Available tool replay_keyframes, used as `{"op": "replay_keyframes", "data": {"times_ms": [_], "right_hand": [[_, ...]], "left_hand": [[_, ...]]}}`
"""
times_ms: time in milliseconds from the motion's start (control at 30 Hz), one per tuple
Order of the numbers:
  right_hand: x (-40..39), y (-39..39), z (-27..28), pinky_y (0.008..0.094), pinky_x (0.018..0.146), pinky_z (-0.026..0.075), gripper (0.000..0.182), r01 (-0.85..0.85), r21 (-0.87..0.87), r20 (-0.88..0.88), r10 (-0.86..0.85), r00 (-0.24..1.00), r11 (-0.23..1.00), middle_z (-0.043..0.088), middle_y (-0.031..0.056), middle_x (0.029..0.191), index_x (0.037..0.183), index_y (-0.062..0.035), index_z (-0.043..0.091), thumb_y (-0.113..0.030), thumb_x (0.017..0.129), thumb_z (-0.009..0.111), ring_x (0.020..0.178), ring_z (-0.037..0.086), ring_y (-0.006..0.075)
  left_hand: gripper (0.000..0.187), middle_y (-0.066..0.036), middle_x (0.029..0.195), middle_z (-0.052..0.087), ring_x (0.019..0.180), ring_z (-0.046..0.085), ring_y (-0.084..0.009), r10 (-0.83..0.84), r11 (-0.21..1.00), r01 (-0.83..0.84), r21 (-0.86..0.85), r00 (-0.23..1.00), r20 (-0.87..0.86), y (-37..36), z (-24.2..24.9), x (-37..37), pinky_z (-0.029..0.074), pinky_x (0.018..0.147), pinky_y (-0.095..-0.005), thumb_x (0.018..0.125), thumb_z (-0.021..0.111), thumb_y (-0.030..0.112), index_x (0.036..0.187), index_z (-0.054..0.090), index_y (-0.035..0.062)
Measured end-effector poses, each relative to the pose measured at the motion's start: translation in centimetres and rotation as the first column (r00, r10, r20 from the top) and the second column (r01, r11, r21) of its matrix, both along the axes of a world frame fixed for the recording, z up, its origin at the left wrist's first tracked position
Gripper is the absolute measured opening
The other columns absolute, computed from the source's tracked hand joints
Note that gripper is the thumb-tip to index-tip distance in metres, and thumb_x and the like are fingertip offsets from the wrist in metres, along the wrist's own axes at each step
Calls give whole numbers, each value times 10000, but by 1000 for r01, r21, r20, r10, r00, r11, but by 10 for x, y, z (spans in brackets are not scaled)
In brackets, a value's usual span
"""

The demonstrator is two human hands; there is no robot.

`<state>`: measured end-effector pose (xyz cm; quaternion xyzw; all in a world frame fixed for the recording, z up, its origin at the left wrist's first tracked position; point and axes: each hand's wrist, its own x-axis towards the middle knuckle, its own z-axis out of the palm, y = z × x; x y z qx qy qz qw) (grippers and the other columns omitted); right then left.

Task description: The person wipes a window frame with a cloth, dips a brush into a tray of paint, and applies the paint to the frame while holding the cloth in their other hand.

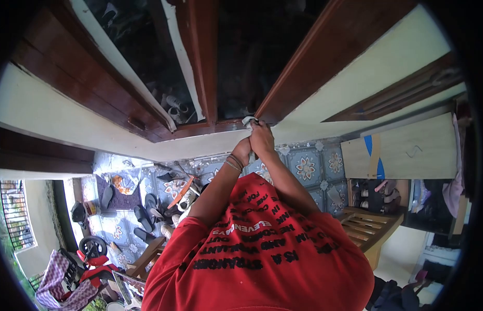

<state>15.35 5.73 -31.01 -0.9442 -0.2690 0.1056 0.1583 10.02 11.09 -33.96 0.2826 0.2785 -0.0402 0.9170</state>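
Observation:
My right hand [261, 139] is closed on a pale cloth [249, 122] at the lower corner of a dark window pane [246, 62]. The cloth touches the brown wooden frame [228, 125] beside the glass. My left hand [243, 150], with bands round its wrist, is just below and against my right hand. Its fingers are closed, and more pale cloth hangs between the two hands. What the left fingers hold is partly hidden.
Below the pale wall [189, 146] lies a patterned tile floor [304, 168]. Sandals [143, 218] and shoes are scattered at the left, near a red motorcycle [99, 272]. A wooden bench [371, 225] and a cabinet [407, 153] stand at the right.

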Motion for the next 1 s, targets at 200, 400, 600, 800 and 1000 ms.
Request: {"op": "replay_keyframes", "data": {"times_ms": [200, 400, 600, 800, 1000], "right_hand": [[-2, -26, -22, 351, 832, 454, 380, -35, 390, -17, 45, 999, 920, 567, 194, 1067, 1177, -7, 505, -93, 807, 515, 987, 533, 309], [-33, -61, -11, 273, 653, 457, 263, 814, 570, -801, 293, 522, 108, 610, 26, 940, 1071, -68, 577, -149, 822, 609, 818, 568, 108], [-51, -65, -36, 243, 566, 450, 132, 814, 460, -888, 183, 422, 354, 611, 12, 804, 932, -69, 602, -141, 821, 601, 708, 570, 99], [-68, -54, -35, 287, 634, 494, 170, 748, 400, -907, 349, 238, 530, 613, 86, 850, 957, 14, 579, -103, 838, 543, 744, 606, 178], [-60, -55, -10, 293, 656, 484, 184, 731, 377, -904, 399, 156, 569, 624, 92, 815, 940, -2, 598, -138, 828, 546, 741, 611, 182]], "left_hand": [[255, -48, 948, 597, 860, 569, -143, -173, 984, 172, 39, 985, 16, 9, -12, -15, 456, 761, -264, 899, 487, 217, 1085, 532, 47], [271, -28, 896, 603, 826, 538, -99, -260, 825, 279, 492, 960, -109, 22, -8, -55, 419, 741, -227, 827, 619, 176, 1028, 555, 6], [222, -42, 880, 603, 793, 545, -96, -16, 845, -31, 535, 996, 83, 33, 18, -70, 437, 707, -230, 790, 601, 66, 989, 538, -8], [223, -42, 906, 590, 815, 567, -115, 79, 917, -135, 376, 984, 161, 41, 42, -78, 454, 731, -238, 797, 521, 15, 1020, 511, 22], [243, -63, 979, 594, 894, 584, -158, 74, 928, -138, 345, 979, 191, 56, 39, -83, 483, 767, -288, 830, 463, 57, 1067, 514, 39]]}}
